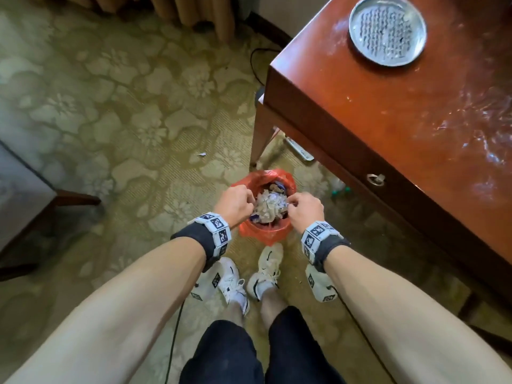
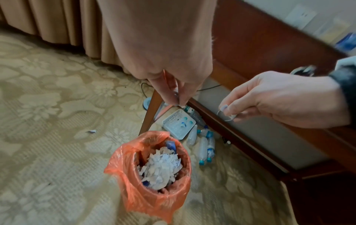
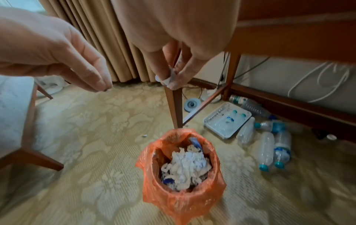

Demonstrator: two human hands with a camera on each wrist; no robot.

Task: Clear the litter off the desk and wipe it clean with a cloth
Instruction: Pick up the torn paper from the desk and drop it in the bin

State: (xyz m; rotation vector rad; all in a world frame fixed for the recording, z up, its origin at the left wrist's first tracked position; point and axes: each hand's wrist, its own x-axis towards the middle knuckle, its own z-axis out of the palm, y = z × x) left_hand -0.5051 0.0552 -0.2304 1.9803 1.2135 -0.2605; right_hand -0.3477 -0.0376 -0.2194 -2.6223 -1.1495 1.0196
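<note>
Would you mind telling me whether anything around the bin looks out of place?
Yes: one paper scrap lies on the carpet beside the bin, apparently missed. Empty bottles lie scattered under the desk.

Desk (image 1: 388, 112) – glossy reddish wood, smeared w/ streaks. Round dish (image 1: 387, 29) – dull metal. Bin liner (image 2: 134, 175) thin orange plastic; scraps (image 2: 161, 169) inside crumpled white paper.

Red-brown wooden desk (image 1: 401, 112) cut off by head view's right edge. Orange plastic bin liner (image 1: 266, 232) partly hidden under both hands. Small white scrap (image 3: 170, 76) pinched by right hand (image 3: 179, 45): too small to identify. Left hand (image 2: 169, 50) fingertips pressed together; contents not discernible.
</note>
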